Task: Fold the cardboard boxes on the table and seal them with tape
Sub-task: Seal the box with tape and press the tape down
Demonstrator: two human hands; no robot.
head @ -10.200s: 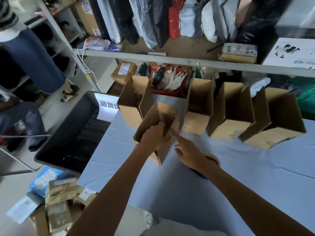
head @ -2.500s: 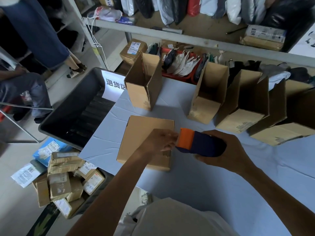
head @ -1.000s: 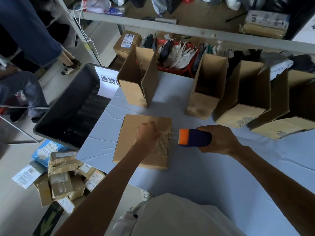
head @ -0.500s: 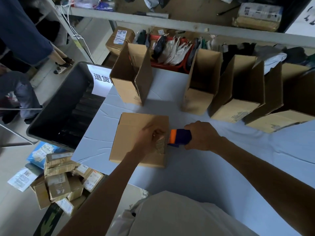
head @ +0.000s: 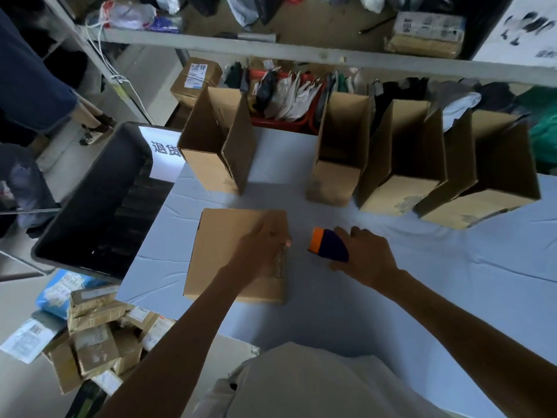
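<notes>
Tape dispenser [head: 327, 244], gripped in my right hand [head: 369, 257], has drawn clear of the closed brown box [head: 226, 251] to its right. My left hand [head: 262, 251] presses the box's right edge; its finger curl I cannot tell. Box lies flat on the pale-blue surface [head: 422, 297]; four open boxes [head: 217, 152] stand behind, a shelf [head: 301, 52] beyond.

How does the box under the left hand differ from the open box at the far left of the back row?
The near box lies flat, closed; the back-left box stands upright with its top open. The left hand presses on the near box; nothing touches the back-left box. The near box's right edge carries tape; the other shows none. Both are plain brown cardboard on the table.
</notes>
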